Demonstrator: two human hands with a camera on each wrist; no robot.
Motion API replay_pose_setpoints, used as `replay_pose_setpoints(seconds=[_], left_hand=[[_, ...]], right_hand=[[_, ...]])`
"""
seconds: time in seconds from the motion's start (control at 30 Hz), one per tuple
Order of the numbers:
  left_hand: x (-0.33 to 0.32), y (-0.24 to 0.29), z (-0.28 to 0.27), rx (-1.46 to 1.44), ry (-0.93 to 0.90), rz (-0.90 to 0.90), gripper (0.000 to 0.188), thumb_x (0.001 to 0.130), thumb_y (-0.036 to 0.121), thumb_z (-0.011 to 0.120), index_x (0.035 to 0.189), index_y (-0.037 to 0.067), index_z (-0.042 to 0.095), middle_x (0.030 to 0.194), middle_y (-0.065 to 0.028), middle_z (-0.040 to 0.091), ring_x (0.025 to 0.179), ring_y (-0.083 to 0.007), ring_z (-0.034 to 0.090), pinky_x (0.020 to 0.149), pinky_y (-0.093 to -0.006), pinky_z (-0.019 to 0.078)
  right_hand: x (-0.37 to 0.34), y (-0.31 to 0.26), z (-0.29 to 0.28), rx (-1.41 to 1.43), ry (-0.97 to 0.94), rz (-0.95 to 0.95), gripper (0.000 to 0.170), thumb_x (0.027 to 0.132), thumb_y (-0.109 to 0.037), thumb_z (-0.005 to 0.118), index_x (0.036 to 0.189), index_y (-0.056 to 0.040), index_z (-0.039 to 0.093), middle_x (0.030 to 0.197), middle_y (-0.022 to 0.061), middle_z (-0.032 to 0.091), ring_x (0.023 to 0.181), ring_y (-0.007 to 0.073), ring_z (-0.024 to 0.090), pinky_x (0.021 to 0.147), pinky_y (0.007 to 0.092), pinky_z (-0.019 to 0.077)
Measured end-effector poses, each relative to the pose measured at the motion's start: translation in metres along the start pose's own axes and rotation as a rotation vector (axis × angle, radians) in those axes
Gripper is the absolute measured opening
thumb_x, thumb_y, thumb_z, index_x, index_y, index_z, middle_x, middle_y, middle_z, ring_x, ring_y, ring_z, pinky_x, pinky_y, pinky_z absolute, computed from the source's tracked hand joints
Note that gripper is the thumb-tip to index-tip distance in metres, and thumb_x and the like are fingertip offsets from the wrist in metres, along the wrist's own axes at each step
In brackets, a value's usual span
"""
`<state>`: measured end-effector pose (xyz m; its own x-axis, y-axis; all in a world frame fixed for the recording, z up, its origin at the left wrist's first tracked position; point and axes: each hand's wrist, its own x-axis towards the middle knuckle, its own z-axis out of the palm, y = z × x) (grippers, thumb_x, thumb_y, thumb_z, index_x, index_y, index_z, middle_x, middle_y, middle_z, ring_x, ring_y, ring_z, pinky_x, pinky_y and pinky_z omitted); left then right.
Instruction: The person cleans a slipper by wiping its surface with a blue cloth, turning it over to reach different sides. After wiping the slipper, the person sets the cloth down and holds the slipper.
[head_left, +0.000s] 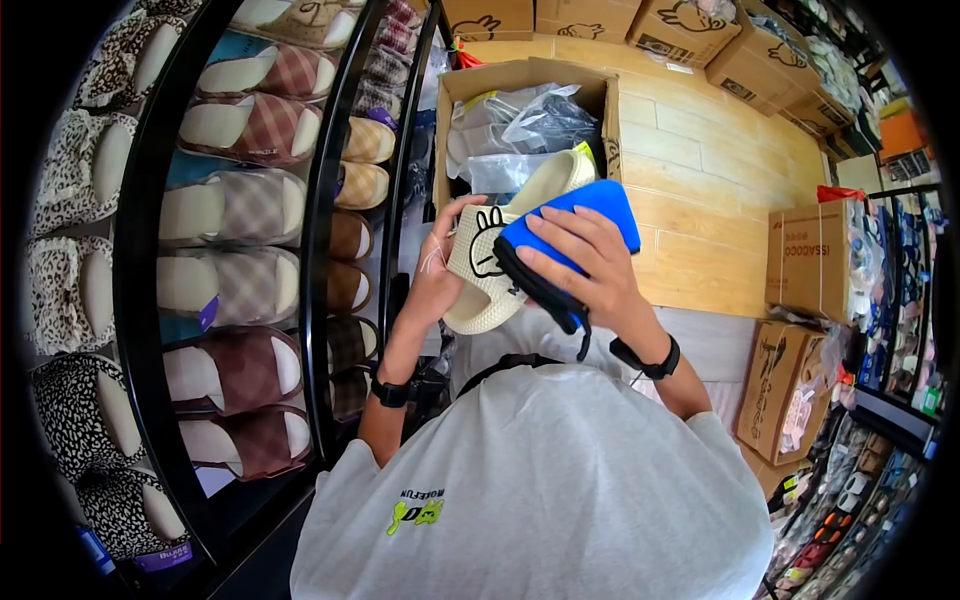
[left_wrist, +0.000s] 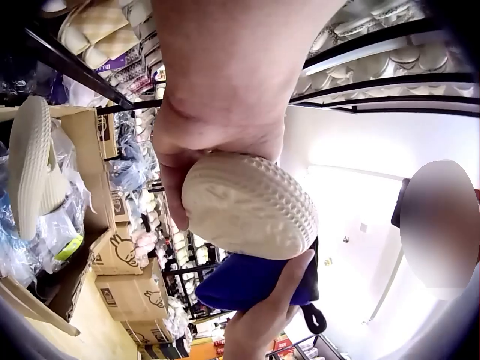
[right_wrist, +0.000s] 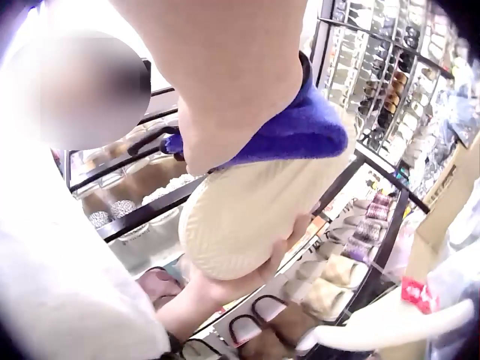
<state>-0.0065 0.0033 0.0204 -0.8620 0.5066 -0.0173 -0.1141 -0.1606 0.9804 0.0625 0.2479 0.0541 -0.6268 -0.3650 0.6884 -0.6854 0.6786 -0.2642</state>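
My left hand (head_left: 435,280) grips a cream textured slipper (head_left: 485,245) with a black-outlined rabbit face on its strap. A thin white string hangs by that hand. In the right wrist view the fingers support the slipper's pale sole (right_wrist: 240,225). My right hand (head_left: 590,265) holds a blue plush cleaning mitt (head_left: 615,215) with black trim and a black loop, fingers spread across its top. The mitt lies against the slipper and hides part of it. Another cream slipper (left_wrist: 30,165) stands among plastic bags in the open carton in front of me.
The open carton (head_left: 612,125) holds items in clear plastic. On the left, a black-framed rack (head_left: 325,200) carries rows of plaid and leopard-print slippers. More cartons (head_left: 805,255) stand along the back and right of the wooden floor (head_left: 710,180), beside packed shelves (head_left: 850,500).
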Motion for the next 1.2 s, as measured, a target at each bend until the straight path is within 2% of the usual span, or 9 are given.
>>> replay_pose_setpoints(seconds=[0.13, 0.27, 0.33, 0.47, 0.57, 0.7, 0.8, 0.97, 1.2], left_hand=[[0.000, 0.005, -0.006, -0.011, 0.026, 0.027, 0.066, 0.096, -0.014, 0.056, 0.157, 0.006, 0.043, 0.134, -0.0095, 0.068, 0.117, -0.0153, 0.070, 0.102, -0.0317, 0.0573], [0.002, 0.008, -0.007, -0.053, 0.046, 0.038, 0.067, 0.095, -0.015, 0.056, 0.157, 0.006, 0.043, 0.131, -0.0082, 0.068, 0.117, -0.0155, 0.069, 0.102, -0.0317, 0.0574], [0.005, 0.004, -0.010, -0.008, 0.067, 0.062, 0.067, 0.094, -0.015, 0.056, 0.157, 0.006, 0.044, 0.132, -0.0082, 0.067, 0.118, -0.0157, 0.069, 0.103, -0.0316, 0.0567], [0.001, 0.005, -0.011, 0.021, 0.088, 0.092, 0.067, 0.091, -0.018, 0.055, 0.154, 0.006, 0.048, 0.137, -0.0081, 0.065, 0.125, -0.0165, 0.065, 0.108, -0.0317, 0.0529], [0.000, 0.009, -0.014, 0.032, 0.063, 0.066, 0.069, 0.091, -0.019, 0.054, 0.155, 0.006, 0.048, 0.138, -0.0075, 0.064, 0.129, -0.0160, 0.062, 0.112, -0.0311, 0.0494], [-0.001, 0.012, -0.007, 0.089, 0.141, 0.096, 0.070, 0.089, -0.020, 0.055, 0.154, 0.007, 0.048, 0.139, -0.0066, 0.063, 0.128, -0.0152, 0.062, 0.111, -0.0297, 0.0485], [-0.002, 0.006, -0.010, 0.113, 0.171, 0.119, 0.070, 0.090, -0.019, 0.057, 0.154, 0.007, 0.049, 0.139, -0.0069, 0.063, 0.128, -0.0154, 0.061, 0.111, -0.0297, 0.0478], [-0.008, 0.012, -0.005, 0.132, 0.126, 0.084, 0.066, 0.092, -0.016, 0.057, 0.153, 0.006, 0.050, 0.138, -0.0065, 0.063, 0.127, -0.0150, 0.062, 0.110, -0.0296, 0.0493], [-0.010, -0.002, 0.000, -0.010, 0.062, 0.070, 0.058, 0.100, -0.009, 0.055, 0.155, 0.006, 0.048, 0.140, -0.0065, 0.063, 0.128, -0.0144, 0.062, 0.110, -0.0306, 0.0506]], right_hand=[[0.013, 0.016, -0.003, 0.114, 0.075, 0.153, 0.059, 0.084, -0.030, 0.085, 0.140, -0.0140, 0.072, 0.143, 0.0119, 0.068, 0.132, 0.0349, 0.063, 0.111, 0.0501, 0.0477], [0.015, 0.004, -0.001, 0.103, 0.084, 0.080, 0.062, 0.082, -0.030, 0.087, 0.139, -0.0141, 0.072, 0.144, 0.0110, 0.068, 0.130, 0.0347, 0.064, 0.109, 0.0507, 0.0500], [0.013, 0.007, 0.000, 0.065, 0.024, -0.043, 0.053, 0.087, -0.029, 0.081, 0.138, -0.0149, 0.072, 0.145, 0.0105, 0.068, 0.131, 0.0334, 0.065, 0.110, 0.0496, 0.0506], [0.019, 0.036, -0.004, 0.105, -0.038, 0.013, 0.057, 0.088, -0.026, 0.080, 0.143, -0.0169, 0.070, 0.146, 0.0101, 0.067, 0.131, 0.0339, 0.063, 0.112, 0.0491, 0.0480], [0.032, 0.025, -0.004, 0.100, 0.088, 0.122, 0.060, 0.085, -0.029, 0.083, 0.143, -0.0154, 0.071, 0.147, 0.0114, 0.066, 0.131, 0.0357, 0.063, 0.110, 0.0486, 0.0478], [0.024, 0.004, 0.008, 0.166, 0.027, -0.060, 0.054, 0.089, -0.017, 0.072, 0.143, -0.0154, 0.070, 0.150, 0.0118, 0.064, 0.135, 0.0341, 0.061, 0.112, 0.0504, 0.0472], [0.024, 0.010, 0.006, 0.255, -0.014, -0.020, 0.055, 0.090, -0.014, 0.067, 0.145, -0.0151, 0.069, 0.152, 0.0122, 0.063, 0.138, 0.0341, 0.059, 0.114, 0.0512, 0.0451], [0.023, 0.012, 0.010, 0.132, 0.176, 0.252, 0.057, 0.084, -0.031, 0.086, 0.138, -0.0168, 0.074, 0.148, 0.0128, 0.066, 0.137, 0.0350, 0.060, 0.115, 0.0500, 0.0439], [0.001, 0.000, 0.005, 0.119, 0.052, -0.003, 0.049, 0.090, -0.023, 0.073, 0.139, -0.0187, 0.073, 0.147, 0.0110, 0.068, 0.135, 0.0306, 0.064, 0.115, 0.0490, 0.0434]])
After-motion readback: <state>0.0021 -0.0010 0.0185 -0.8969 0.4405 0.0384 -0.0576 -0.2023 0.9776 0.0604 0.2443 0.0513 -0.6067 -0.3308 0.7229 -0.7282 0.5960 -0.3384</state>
